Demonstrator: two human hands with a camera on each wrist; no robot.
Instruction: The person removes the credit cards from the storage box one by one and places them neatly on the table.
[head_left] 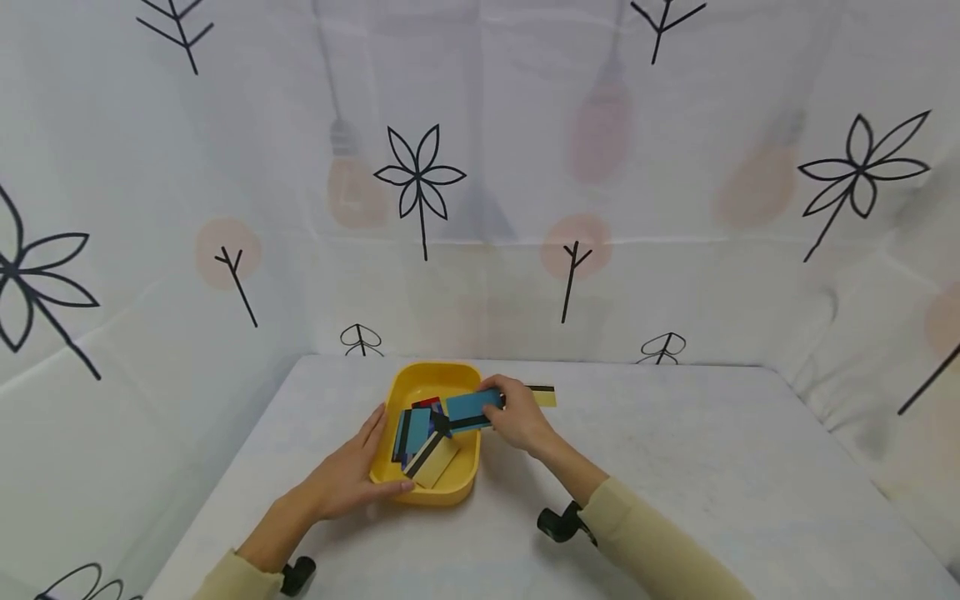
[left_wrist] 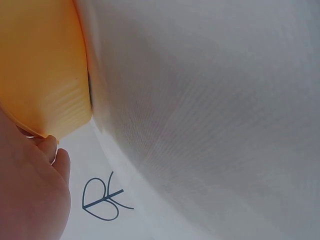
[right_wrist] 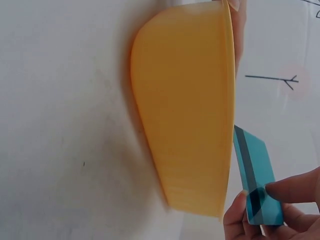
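A yellow plastic tub [head_left: 467,492] stands on the white table, with several striped cards inside. My left hand [head_left: 348,477] rests against the tub's left side, fingers stretched along the wall and thumb over the near rim. In the left wrist view its fingertips touch the tub's rim. Above the tub's right side, my right hand [head_left: 519,415] pinches a blue card [right_wrist: 260,155] with a black stripe between thumb and fingers. Below that card lie a pale yellow card [head_left: 441,467], blue cards [head_left: 417,432] and the edge of a red card [head_left: 427,403].
Beyond my right hand, another yellow card [head_left: 545,399] with a dark stripe lies on the table [head_left: 660,467], partly hidden by the hand. A white cloth [head_left: 487,292] printed with plants and bulbs hangs behind and at both sides.
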